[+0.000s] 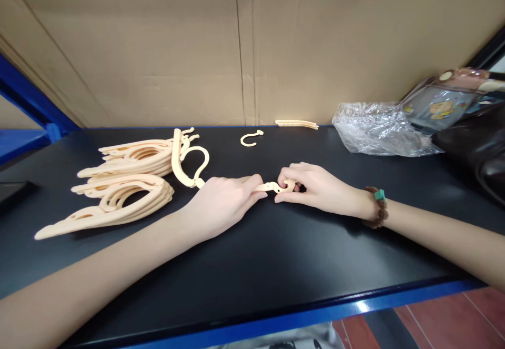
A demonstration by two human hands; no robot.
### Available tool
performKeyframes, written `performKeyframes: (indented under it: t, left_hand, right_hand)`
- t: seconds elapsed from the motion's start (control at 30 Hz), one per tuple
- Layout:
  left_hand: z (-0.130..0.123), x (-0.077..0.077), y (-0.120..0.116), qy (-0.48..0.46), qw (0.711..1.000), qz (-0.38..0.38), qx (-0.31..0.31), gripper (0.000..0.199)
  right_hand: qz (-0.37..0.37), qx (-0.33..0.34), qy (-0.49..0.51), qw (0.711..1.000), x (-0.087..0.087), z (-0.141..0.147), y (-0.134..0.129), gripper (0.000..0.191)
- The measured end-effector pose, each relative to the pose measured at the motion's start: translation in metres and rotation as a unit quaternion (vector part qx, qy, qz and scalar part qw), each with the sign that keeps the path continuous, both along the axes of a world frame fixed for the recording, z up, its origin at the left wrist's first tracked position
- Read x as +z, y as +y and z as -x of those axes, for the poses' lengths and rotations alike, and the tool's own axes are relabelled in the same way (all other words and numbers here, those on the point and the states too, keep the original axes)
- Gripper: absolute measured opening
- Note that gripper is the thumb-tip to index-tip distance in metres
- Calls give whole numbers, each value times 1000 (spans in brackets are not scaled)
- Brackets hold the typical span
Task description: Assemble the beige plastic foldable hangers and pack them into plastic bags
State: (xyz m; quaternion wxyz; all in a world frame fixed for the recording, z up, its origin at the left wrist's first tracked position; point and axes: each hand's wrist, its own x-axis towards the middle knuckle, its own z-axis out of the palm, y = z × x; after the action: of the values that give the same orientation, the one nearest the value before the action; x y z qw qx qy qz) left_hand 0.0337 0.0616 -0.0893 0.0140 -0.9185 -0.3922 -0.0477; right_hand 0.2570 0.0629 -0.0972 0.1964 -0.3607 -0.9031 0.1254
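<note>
Both hands meet over the middle of the black tabletop. My left hand (221,200) pinches a cream plastic hanger arm (270,187) between thumb and fingers, with its jointed end sticking out to the right. Closed around a curved cream hanger hook (290,185) is my right hand (321,188), close by that joint. The fingers partly cover both pieces. Left of my left hand lie stacked cream folding hangers (134,193). One hanger with a round hook (202,154) leans against the stack, its lower end partly behind my left hand.
A loose cream hook (250,139) and thin cream strips (296,123) lie toward the back, near the cardboard wall (177,49). Crumpled clear plastic (374,130), a transparent pouch (442,107) and a black bag (477,143) stand at right. A blue edge (355,305) borders the black table (252,270).
</note>
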Motion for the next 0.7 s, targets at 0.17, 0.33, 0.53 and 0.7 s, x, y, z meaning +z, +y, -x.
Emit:
performKeyframes:
  t: [0.17, 0.33, 0.53, 0.7]
  left_hand:
    - [0, 0, -1, 4, 1000, 4, 2, 23]
    - [1, -2, -1, 3, 1000, -3, 1, 22]
    - [2, -2, 0, -5, 1000, -18, -21, 19]
    - [2, -3, -1, -1, 999, -33, -31, 18]
  right_hand:
    - [-96, 2, -76, 993, 0, 3, -5, 25]
    - [-176, 4, -141, 974, 0, 5, -7, 29]
    - [-347, 8, -225, 910, 2, 8, -14, 29]
    - [-390, 3, -245, 888, 3, 10, -20, 27]
